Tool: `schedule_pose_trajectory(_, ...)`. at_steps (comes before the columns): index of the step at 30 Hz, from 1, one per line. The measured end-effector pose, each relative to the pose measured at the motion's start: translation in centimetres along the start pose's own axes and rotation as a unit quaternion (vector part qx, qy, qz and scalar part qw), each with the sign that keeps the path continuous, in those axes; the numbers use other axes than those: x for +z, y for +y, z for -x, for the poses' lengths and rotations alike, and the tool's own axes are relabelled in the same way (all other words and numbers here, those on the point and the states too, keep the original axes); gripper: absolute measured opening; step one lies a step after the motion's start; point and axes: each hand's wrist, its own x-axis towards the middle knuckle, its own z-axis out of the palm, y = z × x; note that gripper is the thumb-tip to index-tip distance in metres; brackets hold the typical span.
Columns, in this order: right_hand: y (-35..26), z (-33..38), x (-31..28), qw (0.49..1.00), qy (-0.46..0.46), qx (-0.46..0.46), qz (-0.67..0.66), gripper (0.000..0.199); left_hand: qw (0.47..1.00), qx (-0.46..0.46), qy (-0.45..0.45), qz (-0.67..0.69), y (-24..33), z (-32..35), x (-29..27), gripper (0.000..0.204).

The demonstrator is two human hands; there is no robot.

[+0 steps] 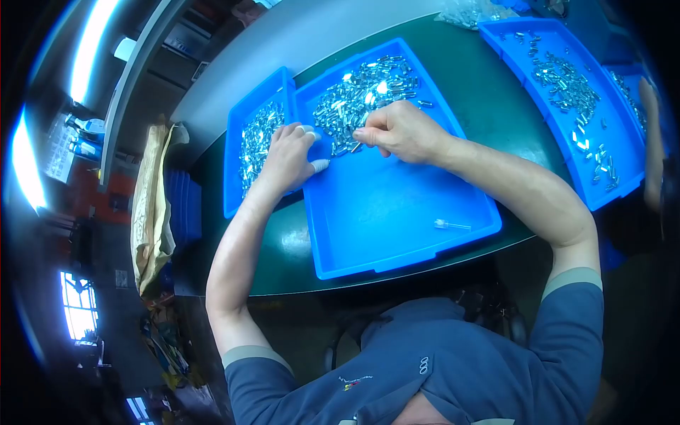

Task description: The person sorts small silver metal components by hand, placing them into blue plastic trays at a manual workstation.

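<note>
A dark green table (pixel 496 106) fills the middle of the frame, curving away toward the upper right. On it, at centre, lies the big blue tray (pixel 397 212), its long axis running from upper left to lower right. Its upper end holds a heap of small shiny metal parts (pixel 361 92); the lower half is bare but for one lone part (pixel 451 225) near the lower right wall, lying roughly level across the picture.

A narrower tray (pixel 244 152) touches the big one on its left side and carries its own strip of parts. A third tray (pixel 567 106) sits well apart at the upper right, parts scattered along it; another person's arm (pixel 650 142) shows at the right edge beside it.

The right hand (pixel 400 131) rests at the lower edge of the heap, fingers drawn together in a pinch on a single thin part (pixel 356 146) that pokes down and left from the fingertips. The left hand (pixel 287 159) lies across the wall between the two left trays, fingers loosely curled with white finger cots (pixel 319 165) on the tips; whether it holds anything I cannot tell.

The heap lies just above and to the left of the right fingertips, touching them; it sits to the upper right of the left hand, just beside it. The right hand is the nearer of the two.
</note>
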Motion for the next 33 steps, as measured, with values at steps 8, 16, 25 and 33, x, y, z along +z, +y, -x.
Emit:
schedule_pose_trajectory(8,-0.5,-0.2,0.6,1.000,0.009,-0.006,0.001,0.039,0.996,-0.005,-0.065,-0.065,1.3,0.6,-0.4,0.025)
schedule_pose_trajectory(16,-0.4,0.2,0.2,1.000,-0.001,-0.017,0.026,0.035,0.957,-0.109,0.068,0.260,6.1,2.4,0.4,0.020)
schedule_pose_trajectory(25,-0.4,0.4,0.5,0.995,0.014,-0.057,0.079,0.034,0.906,-0.118,0.140,0.381,7.4,3.8,2.3,0.019)
schedule_pose_trajectory(33,-1.0,0.6,0.6,0.988,0.017,-0.071,0.137,0.035,0.918,-0.091,0.165,0.348,7.9,4.3,2.2,0.017)
